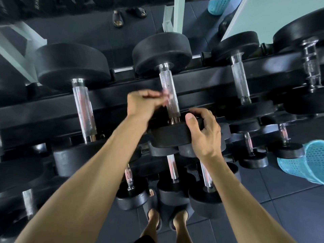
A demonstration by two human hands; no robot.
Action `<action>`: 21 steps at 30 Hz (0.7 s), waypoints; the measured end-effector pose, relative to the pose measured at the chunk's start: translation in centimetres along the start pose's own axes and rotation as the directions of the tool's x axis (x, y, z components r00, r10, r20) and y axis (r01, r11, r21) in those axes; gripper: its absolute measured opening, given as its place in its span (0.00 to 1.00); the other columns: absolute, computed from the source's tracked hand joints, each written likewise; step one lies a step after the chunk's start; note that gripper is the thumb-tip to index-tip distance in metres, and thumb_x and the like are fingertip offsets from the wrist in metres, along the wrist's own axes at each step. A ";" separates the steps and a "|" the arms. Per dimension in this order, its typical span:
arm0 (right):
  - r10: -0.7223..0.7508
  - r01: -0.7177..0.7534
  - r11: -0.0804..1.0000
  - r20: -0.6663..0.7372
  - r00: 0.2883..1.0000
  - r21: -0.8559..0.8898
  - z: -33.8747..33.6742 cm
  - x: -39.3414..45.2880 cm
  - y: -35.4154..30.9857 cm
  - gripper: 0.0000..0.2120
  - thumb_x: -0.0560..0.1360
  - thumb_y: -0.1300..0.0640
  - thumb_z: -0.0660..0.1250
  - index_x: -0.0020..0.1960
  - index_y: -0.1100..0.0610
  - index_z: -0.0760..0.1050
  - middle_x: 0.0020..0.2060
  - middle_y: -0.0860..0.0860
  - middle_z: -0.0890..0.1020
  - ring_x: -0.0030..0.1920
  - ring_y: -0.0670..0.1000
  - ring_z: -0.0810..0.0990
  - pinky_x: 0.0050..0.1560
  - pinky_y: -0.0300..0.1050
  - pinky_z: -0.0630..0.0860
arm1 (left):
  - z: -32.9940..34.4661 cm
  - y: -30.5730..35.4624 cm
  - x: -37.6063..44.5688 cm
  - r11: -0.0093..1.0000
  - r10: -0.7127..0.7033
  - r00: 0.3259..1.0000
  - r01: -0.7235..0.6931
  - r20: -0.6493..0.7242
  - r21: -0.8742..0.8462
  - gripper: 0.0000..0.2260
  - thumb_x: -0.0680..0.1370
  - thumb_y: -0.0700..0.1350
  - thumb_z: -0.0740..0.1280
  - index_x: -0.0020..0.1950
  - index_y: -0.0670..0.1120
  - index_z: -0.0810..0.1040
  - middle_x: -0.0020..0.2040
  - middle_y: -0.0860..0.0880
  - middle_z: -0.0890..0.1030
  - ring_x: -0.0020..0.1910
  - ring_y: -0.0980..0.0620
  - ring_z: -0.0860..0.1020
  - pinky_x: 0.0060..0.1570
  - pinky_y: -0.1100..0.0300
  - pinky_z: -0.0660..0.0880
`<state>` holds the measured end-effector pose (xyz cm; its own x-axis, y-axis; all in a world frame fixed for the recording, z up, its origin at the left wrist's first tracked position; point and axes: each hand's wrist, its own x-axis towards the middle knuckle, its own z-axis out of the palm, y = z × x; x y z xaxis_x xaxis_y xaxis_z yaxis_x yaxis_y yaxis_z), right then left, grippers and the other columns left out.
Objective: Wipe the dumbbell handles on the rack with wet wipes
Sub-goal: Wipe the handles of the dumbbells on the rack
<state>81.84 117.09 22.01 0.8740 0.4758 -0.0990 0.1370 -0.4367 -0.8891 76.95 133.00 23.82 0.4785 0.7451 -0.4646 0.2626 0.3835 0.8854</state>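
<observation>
A black dumbbell with a knurled chrome handle lies across the top tier of the black rack, in the middle of the view. My left hand is just left of that handle, its blurred fingertips reaching the metal; I cannot tell whether a wet wipe is between them. My right hand grips the rim of the dumbbell's near weight head, thumb on top. More dumbbells with chrome handles lie to the left and right on the same tier.
Lower tiers hold several smaller dumbbells. A teal mesh basket stands on the dark tiled floor at the right. My feet in black sandals are below the rack. A mirror behind the rack reflects sandalled feet.
</observation>
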 end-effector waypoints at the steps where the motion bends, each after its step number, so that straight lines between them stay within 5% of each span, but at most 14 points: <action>1: 0.000 0.000 1.000 -0.001 1.000 0.005 0.0 0.0 0.0 0.22 0.69 0.34 0.57 0.52 0.47 0.77 0.49 0.40 0.78 0.55 0.45 0.76 0.56 0.37 0.70 | 0.4 1.2 1.1 0.996 -0.019 0.999 0.015 -0.045 -0.090 0.11 0.67 0.31 0.78 0.37 0.43 0.79 0.31 0.49 0.84 0.33 0.52 0.83 0.43 0.59 0.82; 4: -0.010 0.010 1.000 -0.023 1.000 0.009 0.1 0.1 0.2 0.22 0.69 0.35 0.57 0.51 0.48 0.77 0.48 0.41 0.79 0.54 0.46 0.77 0.57 0.40 0.71 | 1.1 3.0 2.4 0.964 -0.109 0.992 0.089 -0.067 -0.249 0.11 0.69 0.30 0.76 0.39 0.42 0.77 0.32 0.47 0.84 0.33 0.53 0.83 0.38 0.62 0.81; 9: -0.019 0.019 1.000 -0.024 1.000 0.001 0.0 0.1 0.2 0.20 0.70 0.35 0.58 0.50 0.47 0.78 0.48 0.42 0.80 0.53 0.47 0.77 0.56 0.43 0.73 | 0.6 0.7 -0.6 0.970 -0.131 0.990 0.139 0.052 -0.202 0.12 0.69 0.26 0.73 0.38 0.42 0.76 0.35 0.47 0.85 0.38 0.51 0.86 0.47 0.59 0.82; 13: -0.017 0.016 1.000 -0.018 1.000 -0.003 0.0 0.1 0.4 0.24 0.70 0.34 0.57 0.52 0.49 0.79 0.49 0.43 0.80 0.54 0.47 0.77 0.55 0.42 0.72 | 1.8 3.0 3.4 0.930 -0.156 0.981 0.107 -0.114 -0.351 0.10 0.66 0.28 0.77 0.41 0.40 0.81 0.31 0.48 0.84 0.33 0.53 0.84 0.38 0.62 0.80; 15: -0.022 0.022 1.000 -0.015 1.000 -0.006 0.0 0.3 0.5 0.24 0.70 0.35 0.58 0.52 0.50 0.79 0.49 0.44 0.81 0.54 0.47 0.78 0.55 0.43 0.73 | 2.4 3.5 4.2 0.892 -0.196 0.971 0.119 -0.136 -0.436 0.09 0.66 0.29 0.78 0.41 0.39 0.82 0.33 0.46 0.85 0.33 0.54 0.83 0.42 0.61 0.80; 18: -0.023 0.023 1.000 -0.021 1.000 -0.010 0.0 0.3 0.5 0.22 0.70 0.35 0.57 0.51 0.50 0.79 0.47 0.43 0.80 0.52 0.47 0.78 0.54 0.45 0.74 | 1.8 1.3 1.3 0.949 -0.165 0.981 0.130 -0.103 -0.289 0.11 0.65 0.29 0.78 0.32 0.43 0.82 0.37 0.46 0.86 0.40 0.49 0.85 0.59 0.53 0.78; 21: -0.025 0.025 1.000 -0.016 1.000 -0.011 -0.1 0.3 0.4 0.21 0.70 0.35 0.57 0.49 0.48 0.79 0.47 0.43 0.80 0.51 0.47 0.78 0.52 0.44 0.74 | 1.6 0.8 -1.0 0.967 -0.102 0.995 0.093 -0.023 -0.239 0.13 0.67 0.27 0.76 0.33 0.42 0.77 0.36 0.43 0.86 0.40 0.45 0.86 0.56 0.53 0.80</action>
<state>82.19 117.00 21.64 0.8777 0.4741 -0.0697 0.1637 -0.4334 -0.8862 78.02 131.65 25.02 0.4300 0.7145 -0.5519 0.0985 0.5705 0.8153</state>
